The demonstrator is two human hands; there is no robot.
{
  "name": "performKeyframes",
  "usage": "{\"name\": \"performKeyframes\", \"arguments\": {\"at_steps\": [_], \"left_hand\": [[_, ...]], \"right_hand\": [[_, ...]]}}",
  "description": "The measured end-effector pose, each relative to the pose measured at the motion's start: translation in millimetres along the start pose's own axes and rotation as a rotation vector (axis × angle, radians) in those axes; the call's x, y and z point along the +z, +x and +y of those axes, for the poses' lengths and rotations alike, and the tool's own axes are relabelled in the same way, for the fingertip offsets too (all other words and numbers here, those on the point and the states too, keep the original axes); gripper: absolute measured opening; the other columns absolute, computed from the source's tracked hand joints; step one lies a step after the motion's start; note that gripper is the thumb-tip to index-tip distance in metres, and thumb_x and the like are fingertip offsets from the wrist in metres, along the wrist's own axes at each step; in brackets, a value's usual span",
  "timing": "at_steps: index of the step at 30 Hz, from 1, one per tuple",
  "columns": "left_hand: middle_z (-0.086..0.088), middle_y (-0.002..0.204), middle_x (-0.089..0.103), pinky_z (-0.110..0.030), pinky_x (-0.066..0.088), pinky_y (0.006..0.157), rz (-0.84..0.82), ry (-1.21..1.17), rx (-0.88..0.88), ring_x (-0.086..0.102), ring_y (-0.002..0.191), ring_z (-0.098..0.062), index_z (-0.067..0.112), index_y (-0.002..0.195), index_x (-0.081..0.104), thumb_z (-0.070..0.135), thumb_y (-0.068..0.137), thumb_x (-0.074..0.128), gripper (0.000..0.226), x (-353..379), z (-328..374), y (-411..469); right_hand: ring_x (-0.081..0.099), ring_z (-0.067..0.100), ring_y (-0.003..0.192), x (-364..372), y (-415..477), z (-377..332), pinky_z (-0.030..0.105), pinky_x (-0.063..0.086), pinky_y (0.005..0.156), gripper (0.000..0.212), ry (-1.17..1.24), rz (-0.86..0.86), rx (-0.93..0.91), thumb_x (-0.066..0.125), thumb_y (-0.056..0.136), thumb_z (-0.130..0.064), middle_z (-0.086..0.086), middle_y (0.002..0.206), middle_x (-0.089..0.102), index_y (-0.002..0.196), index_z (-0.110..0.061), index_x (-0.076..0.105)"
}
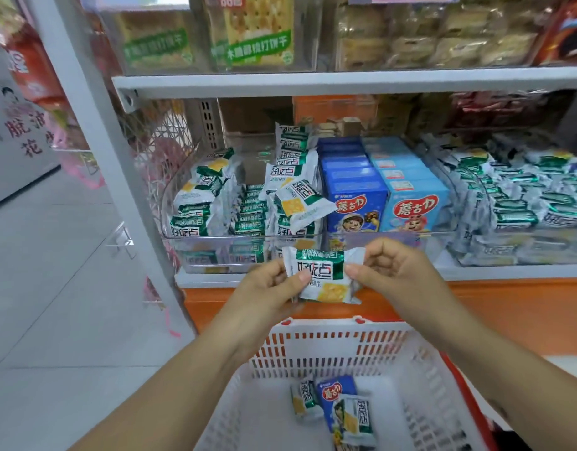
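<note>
A small white and green biscuit packet [322, 275] is held in front of the shelf edge, above the basket. My left hand [267, 288] pinches its left side and my right hand [388, 268] pinches its right side. Below them stands a white plastic shopping basket [329, 346] with red handles. Two more green and white packets [305, 398] and a blue snack box [331, 395] lie in it.
A clear bin [215, 245] on the shelf holds several of the same packets [199, 203]. Blue snack boxes [358, 203] fill the middle bin, more packets [521, 196] the right one. A white shelf post [98, 125] stands at left, grey floor [53, 288] beyond it.
</note>
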State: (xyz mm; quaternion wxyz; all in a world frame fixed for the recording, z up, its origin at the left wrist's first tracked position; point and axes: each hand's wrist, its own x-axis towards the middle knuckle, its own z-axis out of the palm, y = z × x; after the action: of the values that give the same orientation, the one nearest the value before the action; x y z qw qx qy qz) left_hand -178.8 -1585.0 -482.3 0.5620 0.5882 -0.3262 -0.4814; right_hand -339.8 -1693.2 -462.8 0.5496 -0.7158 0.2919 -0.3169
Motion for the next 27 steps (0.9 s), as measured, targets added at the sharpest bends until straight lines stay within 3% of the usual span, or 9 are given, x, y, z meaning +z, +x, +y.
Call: {"name": "performKeyframes", "arguments": {"at_steps": [3,7,9,12,17,24,27], "left_hand": [[-0.008,0.111,0.067,-0.037,0.052,0.094,-0.037,0.015,-0.011,0.062,0.105,-0.015,0.012,0.115,0.063,0.036,0.07,0.068,0.05,0.2,0.0,1.0],[-0.01,0.116,0.067,-0.029,0.053,0.084,-0.041,-0.037,-0.046,0.065,0.104,-0.012,0.018,0.112,0.065,0.025,0.073,0.069,0.04,2.4,1.1,0.5],[-0.01,0.121,0.066,-0.027,0.055,0.081,-0.012,-0.118,-0.09,0.064,0.109,-0.016,0.014,0.118,0.062,0.024,0.074,0.069,0.046,2.2,0.7,0.3],[-0.012,0.125,0.063,-0.026,0.058,0.074,0.043,-0.259,-0.17,0.066,0.107,-0.023,0.007,0.132,0.05,0.024,0.068,0.072,0.069,1.2,2.3,-1.1],[-0.009,0.108,0.07,-0.034,0.06,0.076,0.111,-0.445,-0.223,0.072,0.09,-0.025,0.006,0.1,0.059,0.02,0.065,0.073,0.041,2.7,6.2,-2.1],[-0.008,0.079,0.075,-0.034,0.058,0.074,0.098,-0.445,-0.28,0.073,0.076,-0.019,0.005,0.096,0.062,0.015,0.07,0.067,0.029,4.6,12.0,-4.3],[-0.01,0.084,0.075,-0.035,0.058,0.074,0.063,-0.441,-0.284,0.073,0.077,-0.019,0.006,0.097,0.064,0.015,0.071,0.067,0.028,2.8,11.7,-3.1]], "right_hand": [[0.059,0.006,0.062,-1.5,0.4,3.3,0.02,0.049,0.066,0.015,0.041,0.032,0.068,0.071,0.079,-0.02,-0.007,0.062,0.064,0.075,-0.015,0.057],[0.057,0.011,0.064,-1.7,-0.6,5.8,0.037,0.046,0.074,0.029,0.173,-0.003,0.188,0.071,0.061,-0.045,-0.003,0.067,0.064,0.076,-0.021,0.063],[0.054,0.01,0.059,-0.3,-2.1,6.0,0.034,0.044,0.072,0.028,0.233,-0.073,0.243,0.069,0.064,-0.039,-0.004,0.063,0.062,0.083,-0.02,0.061],[0.055,0.012,0.058,-0.5,-4.7,5.3,0.029,0.047,0.068,0.033,0.269,-0.173,0.312,0.068,0.065,-0.03,0.003,0.073,0.066,0.093,-0.016,0.059],[0.053,0.01,0.052,-3.3,-3.7,3.4,0.022,0.051,0.055,0.04,0.497,-0.192,0.438,0.066,0.07,-0.015,0.005,0.072,0.059,0.108,-0.004,0.061],[0.052,0.008,0.047,-6.1,0.1,2.1,0.022,0.052,0.048,0.022,0.762,-0.118,0.642,0.066,0.069,-0.006,0.005,0.07,0.054,0.091,-0.005,0.064],[0.052,0.008,0.046,-5.9,0.0,1.6,0.022,0.052,0.047,0.023,0.778,-0.115,0.658,0.065,0.069,-0.005,0.006,0.071,0.056,0.092,-0.003,0.065]]}}
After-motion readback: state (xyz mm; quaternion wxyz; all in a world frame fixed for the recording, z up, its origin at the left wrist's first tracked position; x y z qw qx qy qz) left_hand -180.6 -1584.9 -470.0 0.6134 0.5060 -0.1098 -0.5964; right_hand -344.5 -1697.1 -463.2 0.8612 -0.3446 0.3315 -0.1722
